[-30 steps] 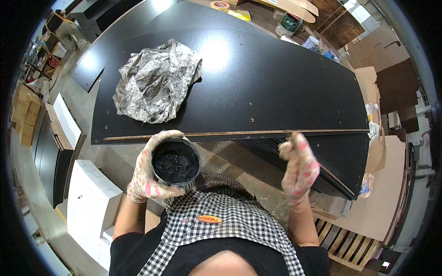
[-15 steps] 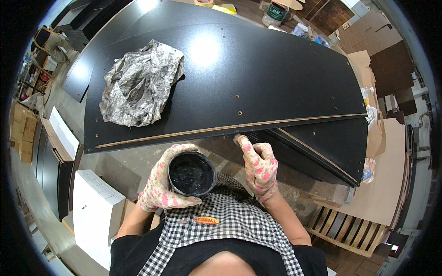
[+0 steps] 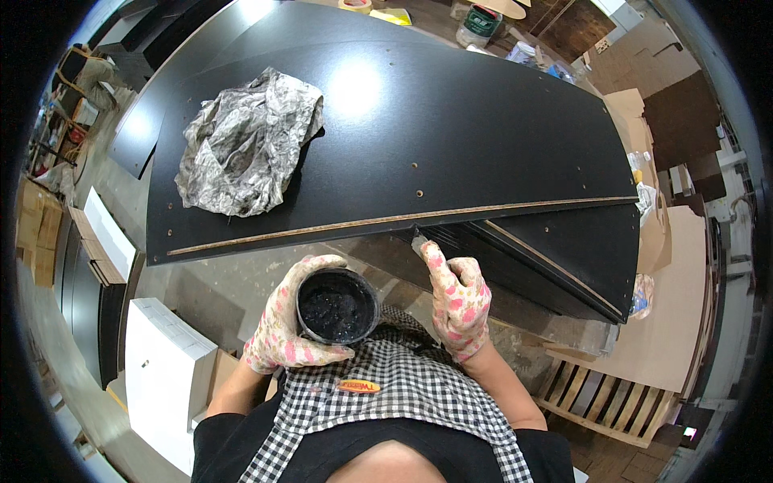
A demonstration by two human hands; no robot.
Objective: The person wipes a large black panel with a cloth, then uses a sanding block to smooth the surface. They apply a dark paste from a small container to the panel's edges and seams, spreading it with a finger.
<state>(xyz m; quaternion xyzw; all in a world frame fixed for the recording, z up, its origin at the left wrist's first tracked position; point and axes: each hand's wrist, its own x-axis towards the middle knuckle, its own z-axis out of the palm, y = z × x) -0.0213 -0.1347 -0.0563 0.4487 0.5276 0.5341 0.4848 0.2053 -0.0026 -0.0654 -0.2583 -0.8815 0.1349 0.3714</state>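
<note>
Since half a second ago, the right hand [image 3: 459,306] has lifted its forefinger toward the raw board edge [image 3: 386,221], the fingers curled round a small scraper [image 3: 419,241] whose tip sits just under that edge. At nine o'clock of it, the left hand [image 3: 286,322] wraps a round pot [image 3: 336,306] of dark paste, fingers clamped about its wall. At eleven o'clock on the black panel [image 3: 451,137] lies a crumpled grey cloth [image 3: 245,145].

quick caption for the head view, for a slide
Gloved left hand holds a cup of black paste; right hand presses a small scraper to a black board's raw edge.
</note>
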